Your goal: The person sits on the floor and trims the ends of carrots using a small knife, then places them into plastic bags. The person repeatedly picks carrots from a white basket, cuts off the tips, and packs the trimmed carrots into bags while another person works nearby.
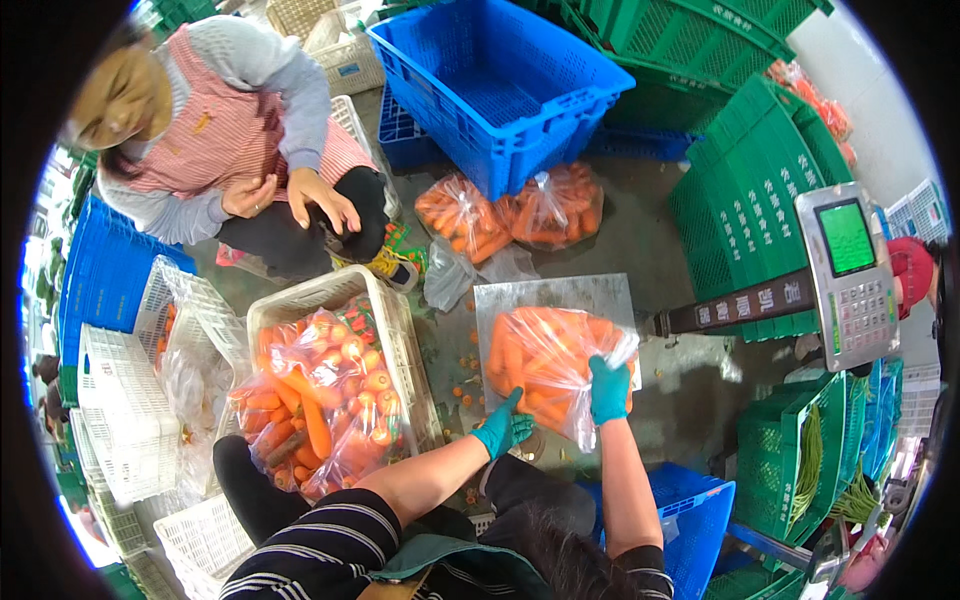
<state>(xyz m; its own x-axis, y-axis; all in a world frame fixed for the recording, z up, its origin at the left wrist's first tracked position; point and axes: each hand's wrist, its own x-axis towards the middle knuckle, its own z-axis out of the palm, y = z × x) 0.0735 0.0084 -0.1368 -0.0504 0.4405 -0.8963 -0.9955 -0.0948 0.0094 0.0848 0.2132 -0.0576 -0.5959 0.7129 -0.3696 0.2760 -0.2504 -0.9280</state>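
Observation:
A clear plastic bag of carrots (544, 360) rests on the metal platform of a scale (562, 289). My right hand (610, 390), in a green glove, grips the gathered neck of the bag. My left hand (504, 426), gloved too, is at the bag's lower left edge with its fingers apart; whether it touches the plastic I cannot tell. The scale's display unit (851, 274), lit green, is on a post at the right. To my left a cream plastic crate (416, 382) holds clear bags full of carrots (319, 412).
Two tied bags of carrots (461, 217) (559, 210) lie on the floor beside a blue crate (502, 75). A co-worker in a pink apron (225, 142) sits at the upper left. Green crates (757, 210) stand at the right, a blue crate (694, 532) by my right arm.

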